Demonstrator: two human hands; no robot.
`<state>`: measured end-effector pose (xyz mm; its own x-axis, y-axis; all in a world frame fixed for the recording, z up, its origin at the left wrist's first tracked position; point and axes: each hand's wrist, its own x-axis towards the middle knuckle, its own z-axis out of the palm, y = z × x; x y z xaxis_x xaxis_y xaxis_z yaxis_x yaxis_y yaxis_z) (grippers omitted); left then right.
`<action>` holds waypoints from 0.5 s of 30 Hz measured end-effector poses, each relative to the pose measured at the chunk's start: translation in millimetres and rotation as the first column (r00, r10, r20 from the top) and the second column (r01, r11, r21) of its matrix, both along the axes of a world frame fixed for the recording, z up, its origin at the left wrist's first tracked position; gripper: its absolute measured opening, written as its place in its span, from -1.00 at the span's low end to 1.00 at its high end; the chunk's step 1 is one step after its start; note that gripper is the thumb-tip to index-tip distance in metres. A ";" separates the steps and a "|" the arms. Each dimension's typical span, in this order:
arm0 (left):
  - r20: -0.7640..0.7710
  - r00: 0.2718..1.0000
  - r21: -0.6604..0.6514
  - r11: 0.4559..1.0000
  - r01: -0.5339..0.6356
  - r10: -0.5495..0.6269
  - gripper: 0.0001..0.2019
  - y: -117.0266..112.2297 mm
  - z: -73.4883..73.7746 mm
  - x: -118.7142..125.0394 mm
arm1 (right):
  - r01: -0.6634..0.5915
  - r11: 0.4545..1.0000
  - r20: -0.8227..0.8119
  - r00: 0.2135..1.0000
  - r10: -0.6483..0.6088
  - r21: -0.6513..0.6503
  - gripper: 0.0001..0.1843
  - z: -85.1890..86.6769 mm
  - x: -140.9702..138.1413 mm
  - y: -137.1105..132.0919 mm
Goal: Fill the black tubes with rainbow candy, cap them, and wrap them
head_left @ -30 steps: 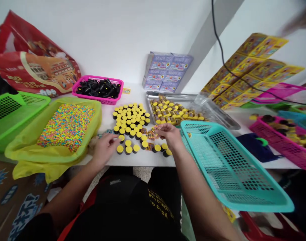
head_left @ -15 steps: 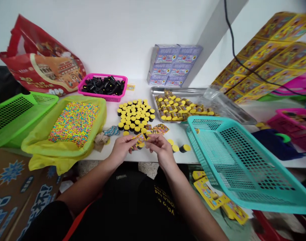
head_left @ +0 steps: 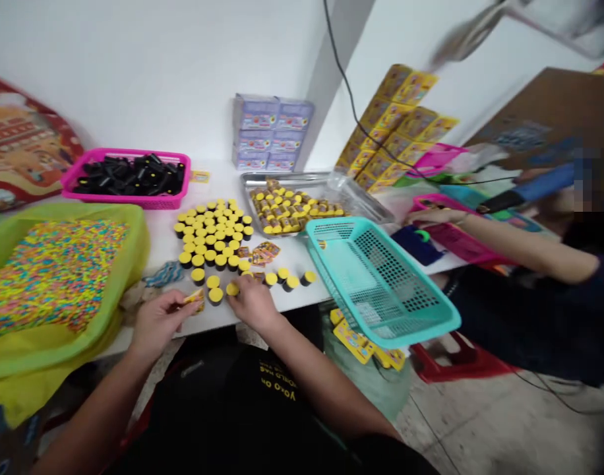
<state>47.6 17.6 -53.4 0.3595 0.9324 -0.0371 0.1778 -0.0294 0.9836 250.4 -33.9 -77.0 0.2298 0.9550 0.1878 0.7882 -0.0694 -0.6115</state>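
Note:
My left hand [head_left: 158, 320] is closed on a small yellow sticker label [head_left: 194, 299] at the front edge of the white table [head_left: 302, 254]. My right hand [head_left: 250, 302] rests beside it, fingers curled at a yellow-capped black tube [head_left: 232, 289]. Just in front of the hands stand several more capped tubes [head_left: 210, 232] in a cluster, with loose sticker labels [head_left: 265, 253] among them.
A green-lined tray of coloured candy beads [head_left: 49, 274] sits left. A pink basket of black tubes [head_left: 128, 178] is behind. A metal tray of labelled tubes [head_left: 295, 204] and a teal basket [head_left: 376, 280] overhanging the edge lie right. Another person's arm [head_left: 504, 241] reaches in from the right.
The camera has swung to the right and a person at the right came into sight. My hands parted: the left keeps the label, the right dropped to a tube on the table.

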 end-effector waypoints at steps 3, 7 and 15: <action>-0.037 0.997 0.019 0.998 0.062 -0.061 -0.73 -2.4 2.5 4.4 | 0.092 0.995 -0.230 0.970 -0.080 0.043 -0.83 6.1 8.7 -5.5; -0.078 0.985 0.176 0.970 0.166 -0.154 -0.74 -8.3 10.1 17.6 | 0.041 0.994 -0.784 0.619 0.053 0.099 -0.73 23.7 17.1 -21.1; -0.221 0.929 0.377 0.853 0.361 -0.295 -0.80 -9.5 21.5 31.7 | -0.104 0.988 -0.903 0.403 0.150 0.118 -0.72 41.3 17.9 -33.8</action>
